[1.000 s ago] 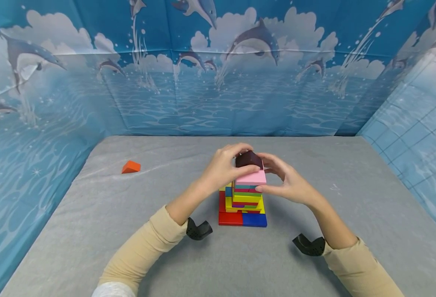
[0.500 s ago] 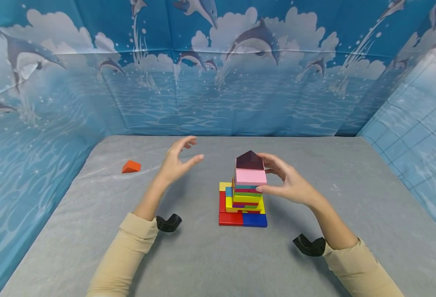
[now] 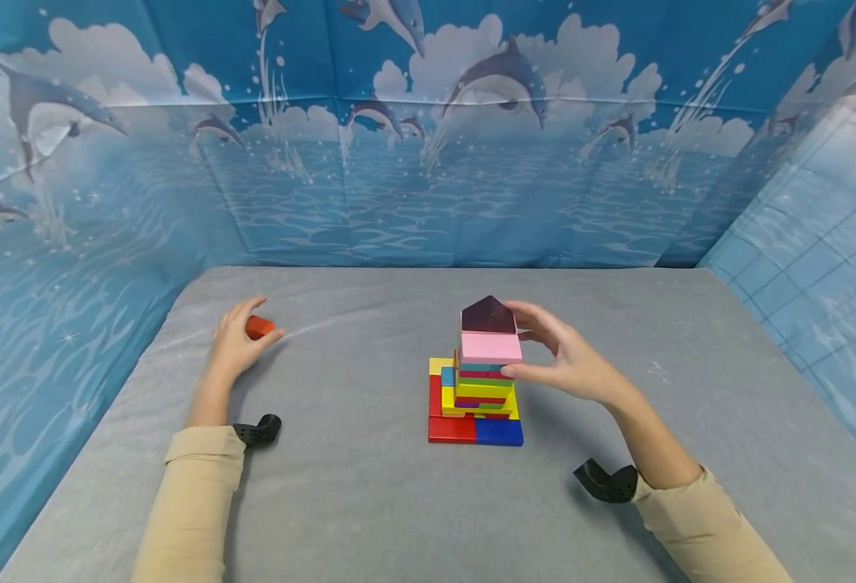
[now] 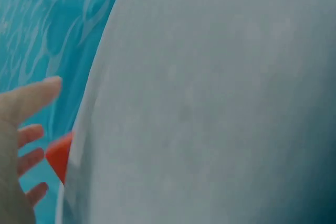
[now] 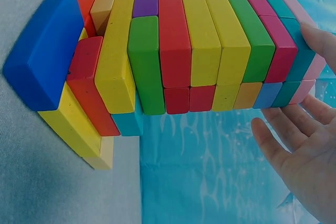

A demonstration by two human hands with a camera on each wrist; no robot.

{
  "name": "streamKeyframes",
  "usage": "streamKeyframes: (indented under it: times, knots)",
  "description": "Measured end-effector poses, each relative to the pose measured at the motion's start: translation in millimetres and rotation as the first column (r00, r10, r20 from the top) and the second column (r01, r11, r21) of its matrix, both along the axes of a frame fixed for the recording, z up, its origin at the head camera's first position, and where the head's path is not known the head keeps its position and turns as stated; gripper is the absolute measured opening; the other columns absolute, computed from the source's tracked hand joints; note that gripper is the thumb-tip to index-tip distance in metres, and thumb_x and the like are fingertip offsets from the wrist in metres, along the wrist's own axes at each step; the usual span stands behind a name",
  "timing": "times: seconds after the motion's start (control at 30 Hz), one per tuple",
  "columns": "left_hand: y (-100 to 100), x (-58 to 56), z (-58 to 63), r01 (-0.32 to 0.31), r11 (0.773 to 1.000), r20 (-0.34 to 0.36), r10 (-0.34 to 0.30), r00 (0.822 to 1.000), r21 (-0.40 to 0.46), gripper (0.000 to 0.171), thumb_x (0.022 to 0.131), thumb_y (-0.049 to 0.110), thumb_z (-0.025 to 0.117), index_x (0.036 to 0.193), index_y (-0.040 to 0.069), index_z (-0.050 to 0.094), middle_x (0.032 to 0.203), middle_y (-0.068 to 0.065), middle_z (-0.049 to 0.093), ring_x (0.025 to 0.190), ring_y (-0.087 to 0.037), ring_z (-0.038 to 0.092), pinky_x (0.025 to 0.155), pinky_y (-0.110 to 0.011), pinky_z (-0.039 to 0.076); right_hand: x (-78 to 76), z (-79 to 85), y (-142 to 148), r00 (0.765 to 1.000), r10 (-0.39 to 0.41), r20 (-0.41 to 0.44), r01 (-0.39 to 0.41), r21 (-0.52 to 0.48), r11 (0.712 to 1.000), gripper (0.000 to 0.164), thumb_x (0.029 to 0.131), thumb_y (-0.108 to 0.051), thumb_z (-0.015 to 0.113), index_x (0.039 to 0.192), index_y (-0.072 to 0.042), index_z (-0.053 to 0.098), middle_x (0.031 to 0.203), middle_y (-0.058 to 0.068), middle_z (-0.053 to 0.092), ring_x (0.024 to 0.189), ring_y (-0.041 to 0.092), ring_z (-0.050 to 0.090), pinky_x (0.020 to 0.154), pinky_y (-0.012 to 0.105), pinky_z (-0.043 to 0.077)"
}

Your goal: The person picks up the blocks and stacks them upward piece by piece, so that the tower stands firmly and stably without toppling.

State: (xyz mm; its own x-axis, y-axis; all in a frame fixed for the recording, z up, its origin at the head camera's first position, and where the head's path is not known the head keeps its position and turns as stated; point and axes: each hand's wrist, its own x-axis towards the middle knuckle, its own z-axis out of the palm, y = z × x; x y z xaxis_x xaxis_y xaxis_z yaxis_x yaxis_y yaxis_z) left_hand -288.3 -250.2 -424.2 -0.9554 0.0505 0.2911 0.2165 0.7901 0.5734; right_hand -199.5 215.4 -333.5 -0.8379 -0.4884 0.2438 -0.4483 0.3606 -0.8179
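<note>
My left hand [image 3: 236, 344] is at the left of the grey surface, thumb and fingers spread around an orange wedge block [image 3: 258, 327]. In the left wrist view a gap shows between the fingers and the orange wedge. A tall tower of coloured blocks [image 3: 483, 390] stands right of centre, topped by a pink block [image 3: 491, 347] and a dark, roof-shaped block [image 3: 489, 316]. My right hand [image 3: 566, 352] rests against the tower's upper right side, thumb at the front and fingers farther back. Its palm stays apart from the blocks, and some fingertips are hidden.
The tower's base has flat red [image 3: 452, 430] and blue [image 3: 499, 432] blocks at the front. Black wrist mounts [image 3: 258, 431] hang beside both sleeves. A blue dolphin-print curtain [image 3: 428, 186] borders the grey cloth surface [image 3: 369, 486] at the back and sides.
My left hand has let go of the tower's top and moved left to the orange wedge. The right hand has kept its place against the tower; the roof-shaped block stays on top.
</note>
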Motion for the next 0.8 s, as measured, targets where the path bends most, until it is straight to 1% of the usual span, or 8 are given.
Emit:
streamKeyframes:
  times: [0.13,0.23,0.43,0.5,0.57,0.63,0.7,0.8]
  knots:
    - [-14.8,4.3,-8.8,0.002,1.0,0.021,-0.003,1.0,0.017,0.063,0.081,0.022,0.069,0.133,0.0,0.041,0.131,-0.027,0.039,0.119,-0.045,0.033,0.097,-0.058,0.025,0.2,0.4,-0.4,1.0,-0.001,0.001,0.001,0.001,1.0,0.071,0.079,-0.007,0.071,0.138,-0.006,0.033,0.137,0.01,0.04,0.116,0.02,0.044,0.092,0.017,0.039]
    - [-18.5,7.3,-13.4,0.012,0.999,0.008,-0.013,1.0,0.032,0.059,0.083,0.017,0.068,0.131,-0.003,0.042,0.127,-0.029,0.041,0.116,-0.045,0.035,0.097,-0.056,0.027,0.2,0.6,-0.3,1.0,0.0,0.001,0.0,0.0,1.0,0.071,0.079,-0.007,0.071,0.138,-0.006,0.033,0.137,0.01,0.04,0.116,0.02,0.044,0.092,0.017,0.039]
    - [-19.7,10.8,-20.0,0.009,0.996,-0.059,-0.004,0.998,0.09,0.044,0.084,0.002,0.062,0.125,-0.005,0.048,0.119,-0.029,0.046,0.111,-0.045,0.04,0.093,-0.056,0.03,-0.1,0.8,-0.2,1.0,0.004,0.003,-0.004,-0.001,1.0,0.07,0.079,-0.007,0.07,0.139,-0.007,0.033,0.137,0.009,0.04,0.116,0.02,0.044,0.092,0.018,0.039]
    - [-19.9,11.3,-22.1,0.003,0.994,-0.082,0.006,0.997,0.11,0.04,0.085,-0.001,0.06,0.123,-0.006,0.05,0.116,-0.028,0.048,0.107,-0.044,0.042,0.09,-0.054,0.032,-0.2,0.9,-0.3,1.0,0.007,0.003,-0.007,-0.004,1.0,0.07,0.079,-0.006,0.07,0.139,-0.007,0.033,0.137,0.009,0.04,0.116,0.02,0.044,0.092,0.018,0.039]
    - [-19.8,11.4,-23.6,-0.004,0.993,-0.107,0.016,0.994,0.114,0.036,0.085,-0.001,0.061,0.119,-0.006,0.053,0.112,-0.027,0.049,0.1,-0.041,0.044,0.083,-0.05,0.034,-0.1,1.0,-0.4,1.0,0.007,0.007,-0.007,-0.004,1.0,0.07,0.079,-0.007,0.07,0.139,-0.007,0.033,0.137,0.009,0.04,0.116,0.02,0.044,0.092,0.018,0.04]
    - [-18.3,11.6,-23.2,-0.016,0.994,-0.122,0.029,0.992,0.104,0.033,0.085,0.002,0.062,0.117,-0.005,0.055,0.108,-0.025,0.051,0.093,-0.037,0.045,0.077,-0.046,0.034,0.1,1.1,-0.3,1.0,0.005,0.011,-0.005,-0.002,1.0,0.07,0.079,-0.007,0.07,0.139,-0.007,0.033,0.137,0.009,0.04,0.116,0.02,0.044,0.092,0.018,0.039]
    - [-14.2,10.8,-20.5,-0.02,0.995,-0.141,0.034,0.989,0.097,0.032,0.085,0.006,0.064,0.114,-0.004,0.057,0.104,-0.023,0.052,0.088,-0.035,0.045,0.073,-0.043,0.033,0.4,1.1,-0.1,1.0,0.002,0.016,-0.002,0.001,1.0,0.07,0.079,-0.007,0.07,0.139,-0.007,0.033,0.137,0.009,0.039,0.117,0.02,0.044,0.092,0.018,0.039]
    - [-1.7,9.8,-10.3,0.006,0.995,-0.172,0.01,0.985,0.096,0.032,0.084,0.01,0.066,0.113,-0.002,0.058,0.104,-0.021,0.053,0.088,-0.033,0.047,0.074,-0.043,0.034,0.7,0.8,0.4,1.0,-0.001,0.017,0.0,0.004,1.0,0.07,0.079,-0.008,0.071,0.139,-0.007,0.033,0.137,0.009,0.04,0.117,0.02,0.044,0.092,0.018,0.039]
